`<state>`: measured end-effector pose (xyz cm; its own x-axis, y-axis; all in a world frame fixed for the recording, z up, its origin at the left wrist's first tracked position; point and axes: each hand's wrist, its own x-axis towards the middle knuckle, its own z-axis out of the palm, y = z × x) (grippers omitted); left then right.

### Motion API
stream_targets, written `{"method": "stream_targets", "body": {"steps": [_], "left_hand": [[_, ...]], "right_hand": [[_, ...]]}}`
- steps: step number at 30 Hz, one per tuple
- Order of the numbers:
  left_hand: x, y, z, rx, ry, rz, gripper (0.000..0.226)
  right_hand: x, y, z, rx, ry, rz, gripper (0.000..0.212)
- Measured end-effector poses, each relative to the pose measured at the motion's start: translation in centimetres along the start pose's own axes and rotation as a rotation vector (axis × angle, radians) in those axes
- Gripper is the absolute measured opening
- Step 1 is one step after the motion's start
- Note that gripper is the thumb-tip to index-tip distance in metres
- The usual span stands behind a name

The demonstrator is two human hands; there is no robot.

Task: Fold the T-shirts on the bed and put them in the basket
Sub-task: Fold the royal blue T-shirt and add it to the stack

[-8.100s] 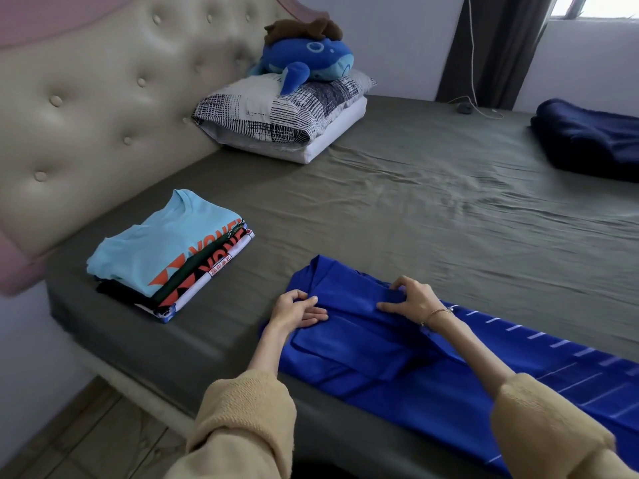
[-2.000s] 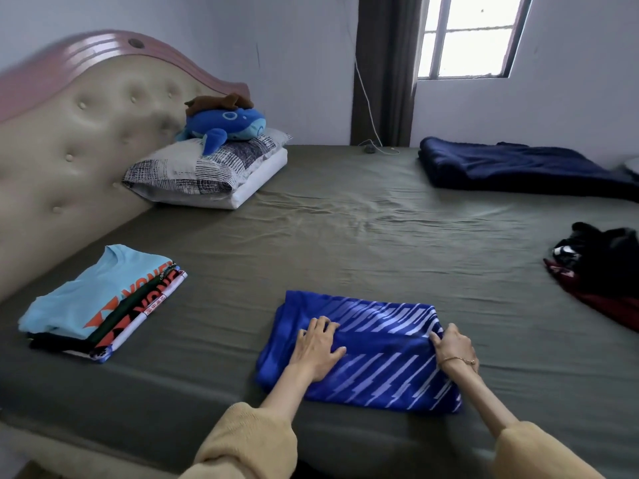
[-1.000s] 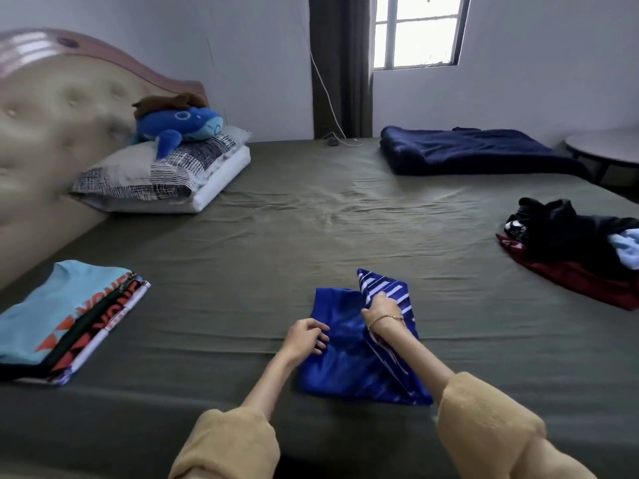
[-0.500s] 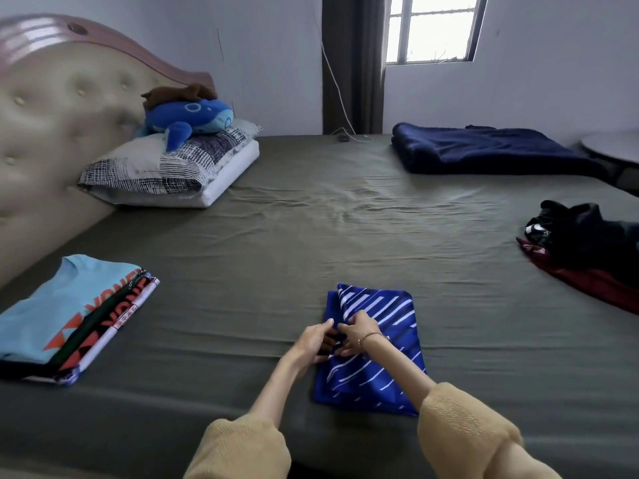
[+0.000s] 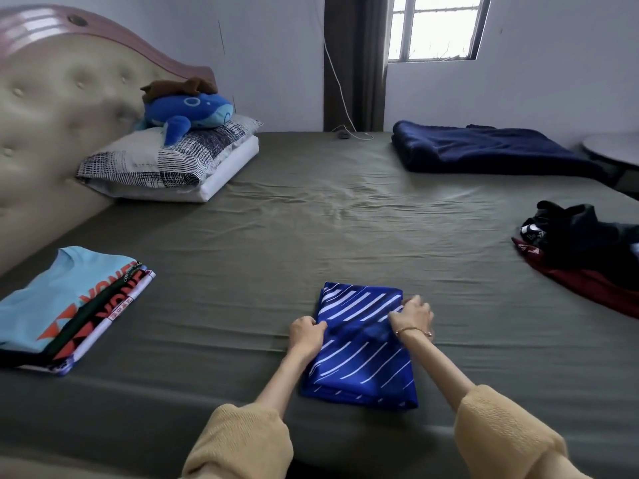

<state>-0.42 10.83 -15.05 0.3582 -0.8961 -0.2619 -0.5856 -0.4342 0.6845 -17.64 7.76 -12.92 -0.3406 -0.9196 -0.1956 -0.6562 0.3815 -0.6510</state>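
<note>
A blue T-shirt with white stripes (image 5: 359,354) lies folded into a small rectangle near the front edge of the bed (image 5: 311,229). My left hand (image 5: 306,335) grips its left edge with curled fingers. My right hand (image 5: 413,314) grips its right edge near the far corner. A stack of folded T-shirts (image 5: 65,305) with a light blue one on top sits at the left. A heap of unfolded dark and red shirts (image 5: 584,250) lies at the right. No basket is in view.
A padded headboard (image 5: 58,126) rises at the left. Pillows (image 5: 173,160) with a blue plush toy (image 5: 186,112) sit at the back left. A dark blue blanket (image 5: 484,150) lies at the back right, beside a round table (image 5: 612,146).
The shirt was folded in half from a wide rectangle to a narrow one. Since half a second ago my hands moved apart from its middle to its left and right edges.
</note>
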Motion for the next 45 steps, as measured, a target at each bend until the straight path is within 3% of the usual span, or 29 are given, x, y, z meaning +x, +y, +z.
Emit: {"method": "stream_targets", "body": {"steps": [2,4,8,13,19,24,29,32,34,36,38,40,42,45], "left_hand": [[0.1,0.0,0.1,-0.007,0.030,-0.011,0.026],[0.1,0.4,0.0,-0.046,0.026,-0.020,0.036],[0.8,1.5,-0.1,-0.127,-0.060,-0.072,0.051],[2.0,2.2,-0.4,-0.341,-0.221,-0.148,0.035],[2.9,3.0,-2.1,-0.564,-0.291,-0.133,0.042],[2.2,8.2,-6.0,-0.779,-0.132,0.155,0.039],[1.3,9.9,-7.6,-0.683,-0.028,0.368,0.024],[2.0,7.0,-5.2,-0.687,-0.039,0.351,0.046],[1.9,3.9,-3.1,-0.457,-0.063,0.351,0.048],[1.5,0.8,-1.4,-0.201,-0.146,0.317,0.037],[0.9,-1.3,-0.3,0.042,-0.219,0.367,0.050],[0.2,-1.8,-0.3,0.059,-0.242,0.352,0.052],[-0.3,-1.6,-0.5,0.002,-0.151,0.280,0.042],[-0.4,-0.9,-0.6,-0.120,-0.015,0.054,0.019]], "right_hand": [[0.6,0.9,-0.6,0.049,-0.045,0.112,0.062],[1.3,1.4,-0.7,0.139,-0.133,0.135,0.063],[2.4,1.5,-0.5,0.388,-0.240,0.178,0.054],[1.9,0.1,-2.3,0.550,-0.400,0.168,0.021],[1.9,-1.6,-4.7,0.595,-0.479,-0.038,0.003],[2.1,-5.0,-9.4,0.732,-0.401,-0.284,0.023],[2.8,-4.9,-11.2,0.657,-0.304,-0.521,0.033],[3.7,-1.3,-9.9,0.346,-0.306,-0.622,0.042],[3.7,1.4,-8.8,0.093,-0.353,-0.695,0.044],[2.9,4.0,-7.8,-0.161,-0.475,-0.720,0.030],[2.5,5.9,-7.0,-0.332,-0.586,-0.722,0.041],[2.1,7.2,-6.6,-0.319,-0.658,-0.693,0.054],[2.2,7.8,-6.5,-0.176,-0.662,-0.603,0.048],[2.5,7.7,-6.1,0.105,-0.475,-0.344,0.033]]}}
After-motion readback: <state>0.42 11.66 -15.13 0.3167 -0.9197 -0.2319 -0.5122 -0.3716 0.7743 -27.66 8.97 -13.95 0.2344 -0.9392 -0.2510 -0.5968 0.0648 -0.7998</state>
